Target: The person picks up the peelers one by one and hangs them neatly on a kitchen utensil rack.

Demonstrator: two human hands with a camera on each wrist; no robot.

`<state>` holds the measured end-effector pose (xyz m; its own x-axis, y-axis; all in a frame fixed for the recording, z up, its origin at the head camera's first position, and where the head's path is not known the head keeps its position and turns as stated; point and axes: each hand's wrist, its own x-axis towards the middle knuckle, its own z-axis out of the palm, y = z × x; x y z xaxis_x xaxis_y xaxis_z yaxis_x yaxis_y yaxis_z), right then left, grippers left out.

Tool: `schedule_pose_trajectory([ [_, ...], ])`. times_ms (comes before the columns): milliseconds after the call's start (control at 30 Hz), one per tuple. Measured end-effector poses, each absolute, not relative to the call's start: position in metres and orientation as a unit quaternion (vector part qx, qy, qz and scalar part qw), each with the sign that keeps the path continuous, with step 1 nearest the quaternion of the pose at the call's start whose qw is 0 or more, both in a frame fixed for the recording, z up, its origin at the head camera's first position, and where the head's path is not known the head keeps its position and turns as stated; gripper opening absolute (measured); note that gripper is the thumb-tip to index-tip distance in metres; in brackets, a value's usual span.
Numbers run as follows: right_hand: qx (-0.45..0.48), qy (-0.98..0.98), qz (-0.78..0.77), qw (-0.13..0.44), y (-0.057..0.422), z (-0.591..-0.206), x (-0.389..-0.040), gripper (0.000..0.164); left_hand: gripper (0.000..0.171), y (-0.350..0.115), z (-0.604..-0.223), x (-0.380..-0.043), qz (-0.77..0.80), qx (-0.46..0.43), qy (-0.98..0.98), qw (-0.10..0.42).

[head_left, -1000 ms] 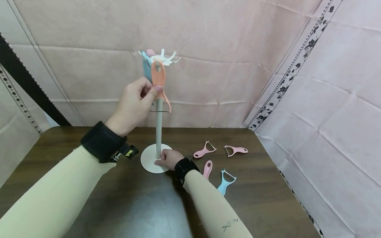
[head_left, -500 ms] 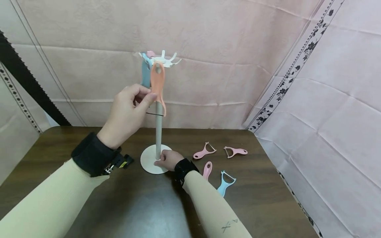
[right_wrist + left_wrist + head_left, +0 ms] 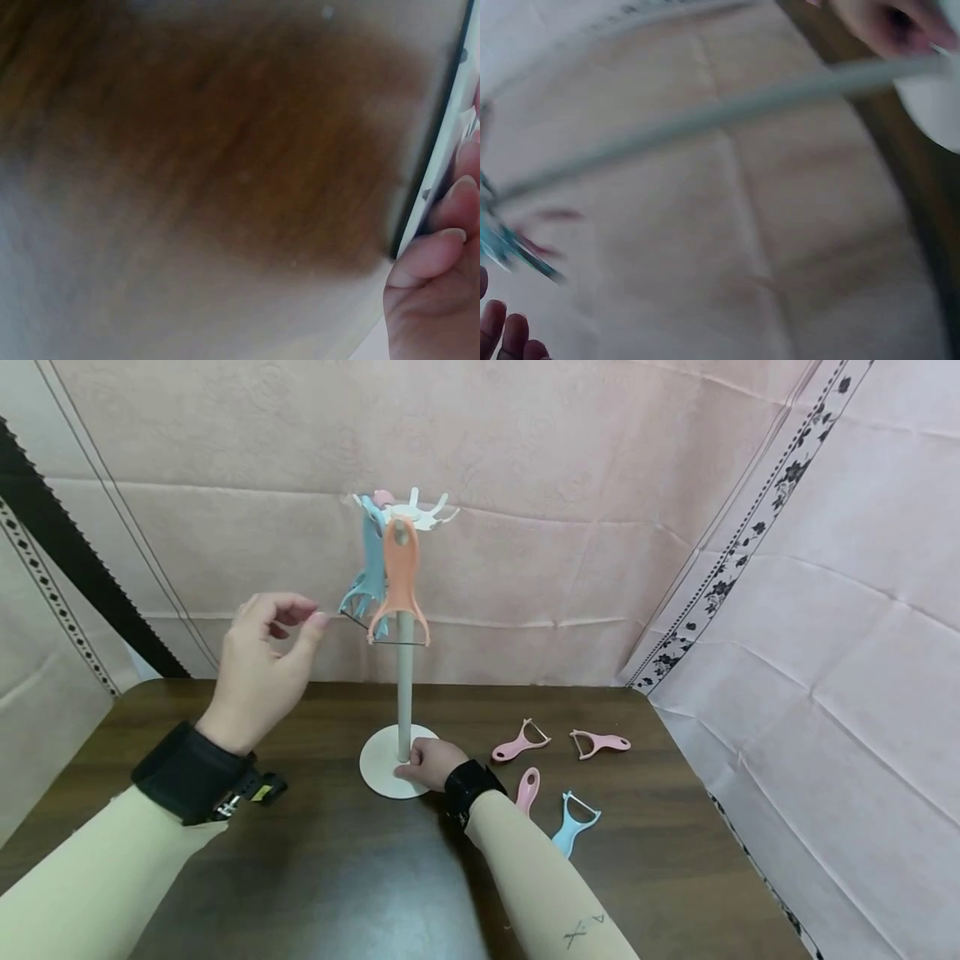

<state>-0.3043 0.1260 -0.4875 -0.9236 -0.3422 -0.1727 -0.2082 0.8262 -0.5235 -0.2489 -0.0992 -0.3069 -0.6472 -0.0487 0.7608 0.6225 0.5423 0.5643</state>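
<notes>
A white stand (image 3: 405, 689) with a round base and a ring of hooks on top rises from the table. From its front hook hangs an orange peeler (image 3: 401, 568), blade end down. Beside it on the left hangs a blue peeler (image 3: 373, 556), and a bit of pink (image 3: 383, 498) shows behind the hooks. My left hand (image 3: 262, 668) is off to the left of the peelers, apart from them, fingers loosely bent with nothing in them. Low down, my right hand (image 3: 433, 762) grips the stand's base; the right wrist view shows fingertips (image 3: 442, 244) at its rim.
On the brown table (image 3: 300, 860), right of the stand, lie a pink peeler (image 3: 517, 745), a second pink one (image 3: 603, 743), a third pink one (image 3: 528, 789) partly behind the right forearm, and a light blue peeler (image 3: 572, 827). Cloth (image 3: 562, 568) hangs behind the table.
My left hand has let go of the orange peeler and drawn back left and down. The peeler now hangs facing front on the stand. My right hand stays at the base.
</notes>
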Motion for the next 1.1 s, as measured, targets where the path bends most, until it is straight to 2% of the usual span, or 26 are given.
schedule_pose_trajectory([
  [67,-0.145,0.946,-0.257,0.132,0.126,-0.487,-0.305,0.036,0.030,-0.117,-0.323,-0.257,-0.431,-0.160,-0.825,0.329],
  [133,-0.149,0.948,-0.251,0.128,0.125,-0.487,-0.306,0.037,0.045,-0.135,-0.343,-0.265,-0.398,-0.136,-0.872,0.251],
  [300,-0.155,0.952,-0.235,0.120,0.125,-0.493,-0.309,0.039,0.100,-0.171,-0.397,-0.283,-0.256,-0.098,-0.961,0.036],
  [400,-0.150,0.951,-0.238,0.126,0.124,-0.495,-0.310,0.039,0.120,-0.183,-0.422,-0.286,-0.198,-0.086,-0.976,-0.033],
  [500,-0.150,0.951,-0.240,0.128,0.124,-0.495,-0.310,0.038,0.121,-0.188,-0.437,-0.284,-0.175,-0.082,-0.980,-0.053],
  [700,-0.146,0.952,-0.238,0.128,0.125,-0.491,-0.308,0.038,0.111,-0.178,-0.455,-0.283,-0.164,-0.114,-0.978,-0.057],
  [933,-0.139,0.953,-0.236,0.127,0.129,-0.490,-0.306,0.037,0.105,-0.137,-0.460,-0.286,-0.193,-0.161,-0.967,-0.044],
  [1100,-0.152,0.943,-0.263,0.139,0.132,-0.481,-0.300,0.029,0.099,-0.108,-0.459,-0.290,-0.232,-0.184,-0.954,-0.056],
])
